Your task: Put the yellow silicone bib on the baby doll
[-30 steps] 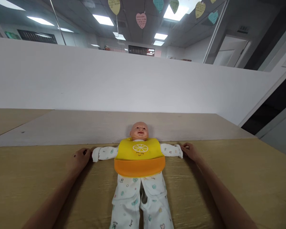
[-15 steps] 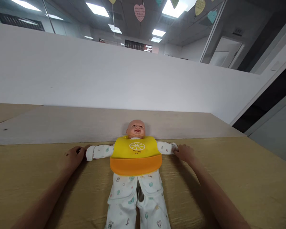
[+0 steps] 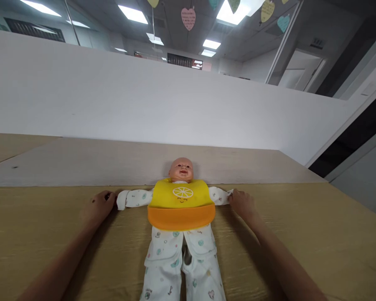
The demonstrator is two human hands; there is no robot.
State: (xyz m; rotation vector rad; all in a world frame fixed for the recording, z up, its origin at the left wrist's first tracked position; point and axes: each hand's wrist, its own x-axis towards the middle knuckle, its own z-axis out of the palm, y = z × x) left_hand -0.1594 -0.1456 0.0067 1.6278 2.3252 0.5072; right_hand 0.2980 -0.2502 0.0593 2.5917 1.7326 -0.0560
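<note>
Yellow bib (image 3: 181, 203) with an orange pocket, nothing in it that I can see, sits on one doll (image 3: 180, 225) lying face up on the wooden bench (image 3: 316, 242), head toward the white partition (image 3: 144, 104). My left hand (image 3: 100, 206) is curled at the end of one sleeve, my right hand (image 3: 242, 202) pinches the other cuff. Compared with half a second back, both hands have barely shifted. Two hands, one doll, one bib.
</note>
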